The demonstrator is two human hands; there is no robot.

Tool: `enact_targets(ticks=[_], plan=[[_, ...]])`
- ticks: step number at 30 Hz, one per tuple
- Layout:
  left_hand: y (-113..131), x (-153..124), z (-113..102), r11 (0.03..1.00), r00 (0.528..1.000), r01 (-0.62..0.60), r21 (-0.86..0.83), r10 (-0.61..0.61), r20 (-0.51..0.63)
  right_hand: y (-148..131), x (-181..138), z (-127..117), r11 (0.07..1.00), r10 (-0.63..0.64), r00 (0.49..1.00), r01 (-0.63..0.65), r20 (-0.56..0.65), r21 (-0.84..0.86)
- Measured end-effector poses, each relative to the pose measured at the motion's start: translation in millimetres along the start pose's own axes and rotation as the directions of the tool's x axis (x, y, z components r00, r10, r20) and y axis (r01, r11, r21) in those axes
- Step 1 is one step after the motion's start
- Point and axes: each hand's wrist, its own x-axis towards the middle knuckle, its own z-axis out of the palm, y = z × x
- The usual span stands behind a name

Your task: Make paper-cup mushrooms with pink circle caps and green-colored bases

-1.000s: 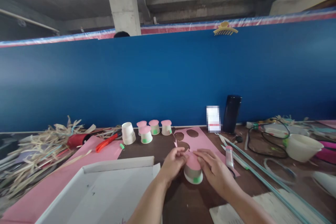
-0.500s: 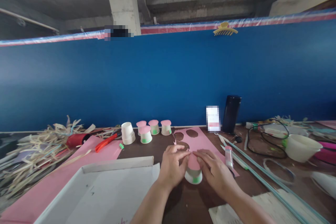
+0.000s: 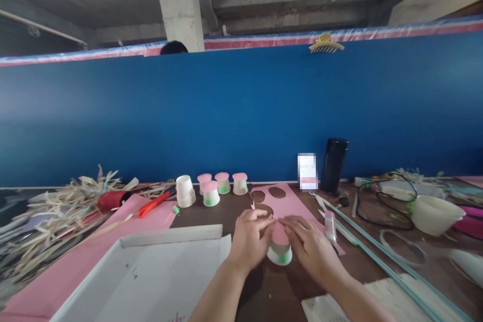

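1. An upturned pale cup [image 3: 278, 255] stands on the brown tabletop [image 3: 264, 299], between the person's two hands, with a green patch near its lower rim.
2. A pink paper disc [image 3: 279, 236] covers the top of this cup.
3. The left hand [image 3: 252, 236] touches the disc from the left, fingers bent and close together, their tips at its far edge; whether thumb and finger pinch the paper, I cannot tell.
4. The right hand [image 3: 307, 239] lies along the disc's right side, fingers side by side and fingertips almost meeting the left hand's; its grip cannot be made out either.
5. Just beyond the hands lies a pink sheet [image 3: 300, 211] with round holes cut in it; a small pink-capped bottle [image 3: 330, 229] is near the right hand.
6. To the left is a shallow white tray [image 3: 169, 259].
7. Farther back stand four pink-topped cups [image 3: 211, 200], upside down, beside a white stack of cups [image 3: 185, 193].
8. A red-handled tool [image 3: 153, 205] rests on another pink sheet [image 3: 90, 251], near a heap of pale strips [image 3: 71, 206].
9. Pale blue rods [image 3: 377, 244] slant across the right side; a black bottle [image 3: 334, 167] stands against the blue partition [image 3: 241, 115].
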Motion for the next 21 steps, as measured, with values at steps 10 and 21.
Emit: enact_targets(ticks=[10, 21], plan=[[1.0, -0.2, -0.8, 1.0, 1.0, -0.007, -0.001, 0.007, 0.002, -2.4, 2.0, -3.5, 0.999, -0.033, 0.999, 0.033, 0.005, 0.019], [-0.7, 0.4, -0.2, 1.0, 1.0, 0.007, 0.0, -0.007, 0.005, 2.7, 2.9, -1.8, 0.999, -0.052, 0.998, 0.052, 0.042, 0.0]])
